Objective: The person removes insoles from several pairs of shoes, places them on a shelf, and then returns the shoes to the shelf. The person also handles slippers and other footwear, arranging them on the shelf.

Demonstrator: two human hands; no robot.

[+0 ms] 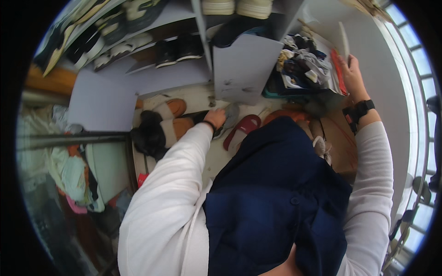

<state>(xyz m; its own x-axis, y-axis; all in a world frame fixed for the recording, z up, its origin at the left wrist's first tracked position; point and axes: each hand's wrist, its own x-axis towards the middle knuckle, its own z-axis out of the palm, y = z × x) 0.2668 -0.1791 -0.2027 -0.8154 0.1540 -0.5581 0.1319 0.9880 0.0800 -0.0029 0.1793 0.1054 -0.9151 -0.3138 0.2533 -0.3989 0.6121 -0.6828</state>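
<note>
Low over the floor, my left hand is closed at the near end of a grey shoe. Beside it lie a pair of red-and-white slippers and several tan-and-beige slippers, with black shoes further left. My right hand is raised at the right wall, its fingers closed at the base of a thin pale flat piece seen edge-on; its kind I cannot make out. Something red sits next to those fingers. A dark bin piled with socks stands left of that hand.
A shoe rack with shoes on several shelves runs along the far side, with a pale tilted panel before it. Cardboard lies at the right below my forearm. Clothes show behind glass at left; a barred window is at right.
</note>
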